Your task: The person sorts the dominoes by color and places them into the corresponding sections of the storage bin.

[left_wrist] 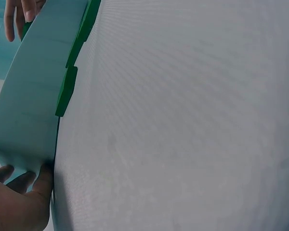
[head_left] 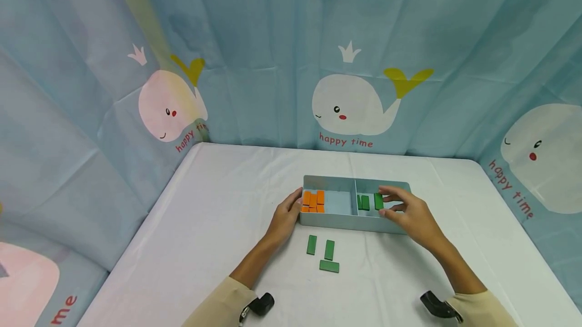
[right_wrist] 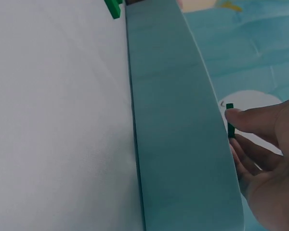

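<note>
A grey-blue divided box (head_left: pixel 354 222) sits on the white table, with several orange blocks (head_left: pixel 313 200) in its left compartment. In its right compartment, green blocks (head_left: pixel 365 202) stand by the divider. My left hand (head_left: pixel 285 218) holds the box's left end; the left wrist view shows its fingers (left_wrist: pixel 41 180) bent at the corner. Over the right compartment, my right hand (head_left: pixel 411 216) pinches one green block (head_left: pixel 379 201) between thumb and fingers. The right wrist view shows that block (right_wrist: pixel 230 126) upright just above the box wall.
Three green blocks lie on the table in front of the box: one at the left (head_left: pixel 311 244), one beside it (head_left: pixel 329 249) and one lying crosswise nearer (head_left: pixel 329 266). A blue curtain (head_left: pixel 273 64) printed with whales hangs behind the table (head_left: pixel 236 190).
</note>
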`<state>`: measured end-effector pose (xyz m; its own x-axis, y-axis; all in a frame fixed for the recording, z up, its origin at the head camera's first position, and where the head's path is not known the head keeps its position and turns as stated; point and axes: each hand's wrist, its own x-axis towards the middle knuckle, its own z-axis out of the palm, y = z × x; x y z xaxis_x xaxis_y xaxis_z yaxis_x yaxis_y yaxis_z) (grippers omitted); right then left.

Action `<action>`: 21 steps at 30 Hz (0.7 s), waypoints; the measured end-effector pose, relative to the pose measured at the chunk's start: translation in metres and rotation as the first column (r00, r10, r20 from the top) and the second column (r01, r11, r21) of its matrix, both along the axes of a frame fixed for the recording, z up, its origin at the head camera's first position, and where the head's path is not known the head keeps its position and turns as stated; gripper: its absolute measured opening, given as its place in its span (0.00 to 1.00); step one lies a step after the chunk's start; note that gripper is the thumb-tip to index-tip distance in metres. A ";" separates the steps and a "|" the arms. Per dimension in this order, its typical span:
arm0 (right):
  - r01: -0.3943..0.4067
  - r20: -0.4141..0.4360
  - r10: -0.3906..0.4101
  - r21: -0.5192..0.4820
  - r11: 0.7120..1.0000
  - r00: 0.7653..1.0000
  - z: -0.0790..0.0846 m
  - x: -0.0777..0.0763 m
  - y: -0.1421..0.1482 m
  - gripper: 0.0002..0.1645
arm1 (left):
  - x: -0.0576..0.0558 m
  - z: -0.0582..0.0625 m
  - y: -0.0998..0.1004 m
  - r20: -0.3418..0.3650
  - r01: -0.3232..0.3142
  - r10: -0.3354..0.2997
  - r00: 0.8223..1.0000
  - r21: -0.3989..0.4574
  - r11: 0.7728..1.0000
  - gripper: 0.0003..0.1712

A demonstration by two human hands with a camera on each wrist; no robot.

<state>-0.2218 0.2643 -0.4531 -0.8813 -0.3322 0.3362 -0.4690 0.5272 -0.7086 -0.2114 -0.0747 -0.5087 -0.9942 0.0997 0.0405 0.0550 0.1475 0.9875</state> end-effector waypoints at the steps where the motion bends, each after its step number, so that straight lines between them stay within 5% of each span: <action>1: 0.004 0.007 -0.004 0.011 1.000 1.000 0.000 -0.002 0.001 0.37 | 0.000 0.000 0.000 0.001 0.000 0.000 1.000 0.001 1.000 0.32; 21: 0.041 0.116 -0.058 0.146 0.988 0.992 -0.001 -0.025 0.001 0.36 | -0.001 -0.002 0.000 0.013 -0.005 0.005 1.000 -0.001 1.000 0.31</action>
